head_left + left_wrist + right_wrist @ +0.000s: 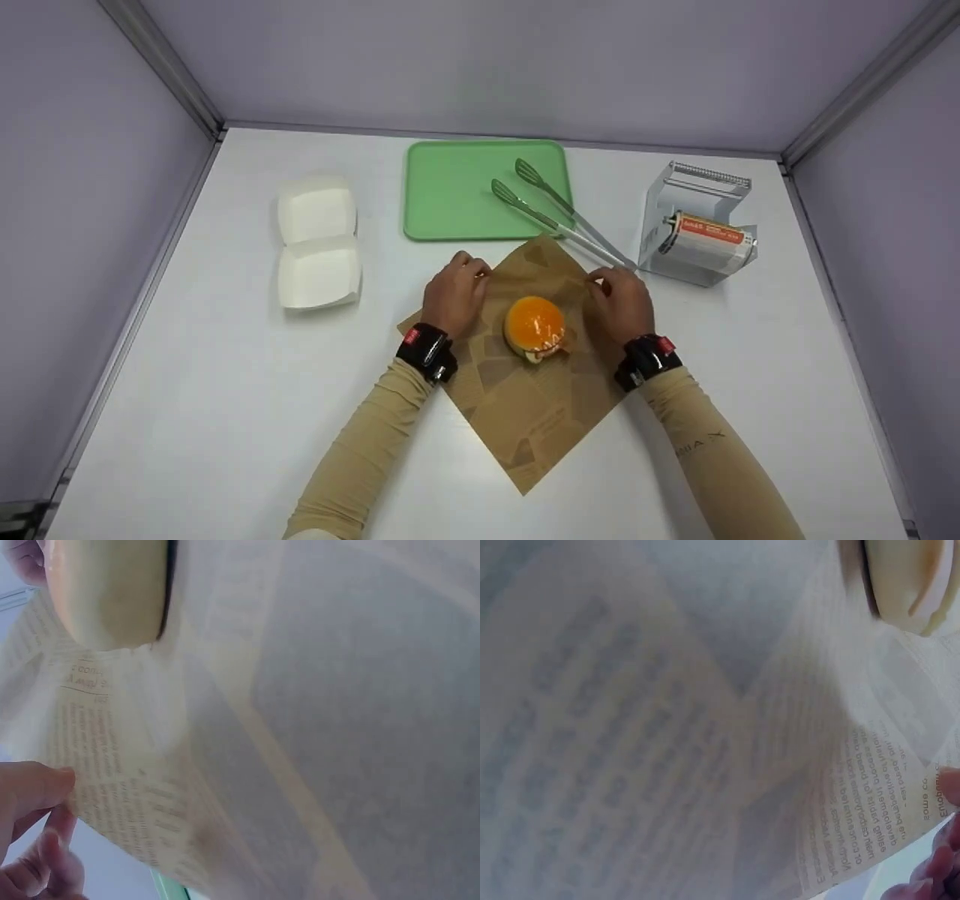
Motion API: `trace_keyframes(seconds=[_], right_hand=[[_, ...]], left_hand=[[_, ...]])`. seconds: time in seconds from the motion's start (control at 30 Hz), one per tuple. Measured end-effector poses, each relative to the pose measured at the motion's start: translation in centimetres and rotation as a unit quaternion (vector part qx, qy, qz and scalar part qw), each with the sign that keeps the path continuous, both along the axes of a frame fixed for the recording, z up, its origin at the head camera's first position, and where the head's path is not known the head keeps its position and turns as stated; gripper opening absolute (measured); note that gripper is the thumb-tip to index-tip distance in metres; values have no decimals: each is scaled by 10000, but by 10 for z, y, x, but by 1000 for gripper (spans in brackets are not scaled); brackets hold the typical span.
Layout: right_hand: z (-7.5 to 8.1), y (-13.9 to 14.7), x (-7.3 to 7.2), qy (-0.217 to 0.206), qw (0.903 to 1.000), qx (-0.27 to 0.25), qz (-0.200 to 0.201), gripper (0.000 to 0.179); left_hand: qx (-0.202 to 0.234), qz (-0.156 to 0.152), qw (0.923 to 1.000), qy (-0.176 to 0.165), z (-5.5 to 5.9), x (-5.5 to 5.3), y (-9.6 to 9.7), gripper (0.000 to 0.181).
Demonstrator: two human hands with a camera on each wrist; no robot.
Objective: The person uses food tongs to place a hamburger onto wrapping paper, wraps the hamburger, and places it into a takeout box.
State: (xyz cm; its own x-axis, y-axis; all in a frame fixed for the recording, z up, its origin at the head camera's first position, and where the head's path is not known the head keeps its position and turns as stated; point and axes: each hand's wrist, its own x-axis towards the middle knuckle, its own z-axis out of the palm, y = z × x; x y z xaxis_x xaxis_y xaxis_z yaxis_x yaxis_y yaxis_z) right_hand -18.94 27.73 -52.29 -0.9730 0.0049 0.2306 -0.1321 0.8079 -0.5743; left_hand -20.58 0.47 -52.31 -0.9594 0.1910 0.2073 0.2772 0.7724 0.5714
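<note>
A burger [535, 326] with a glossy orange-brown bun sits on a brown sheet of printed wrapping paper [525, 427], which lies cornerwise on the table. My left hand [454, 295] pinches the paper's far left edge between thumb and fingers, as the left wrist view shows at the fingertips [60, 784]. On the far right edge my right hand [624, 301] pinches the paper too, its fingertips [951, 786] at the edge in the right wrist view. The paper's far part is lifted a little between both hands. The side of the bun [112, 596] shows in the left wrist view.
Metal tongs [577, 225] lie across the front right corner of a green tray [457, 187] at the back. An opened white clamshell box [319, 274] stands at the left. At the right is a metal stand [697, 187] holding a printed packet [709, 240].
</note>
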Motion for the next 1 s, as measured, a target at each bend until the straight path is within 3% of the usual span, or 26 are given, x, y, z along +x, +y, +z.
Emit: trace_keyframes(seconds=[0.43,0.77,1.0], right_hand=[[4,-4,-1,-560,9978,-327,-142,17],[4,-3,2,-337,9982,-489,-126,15],[1,-4,4,-154,9963,-829,-168,13]], left_hand=[[648,-302,9974,-10,2,-1,6,11],[1031,-502,9933,124,1,0,5,9],[1073,-532,9928,-22,4,3,5,8]])
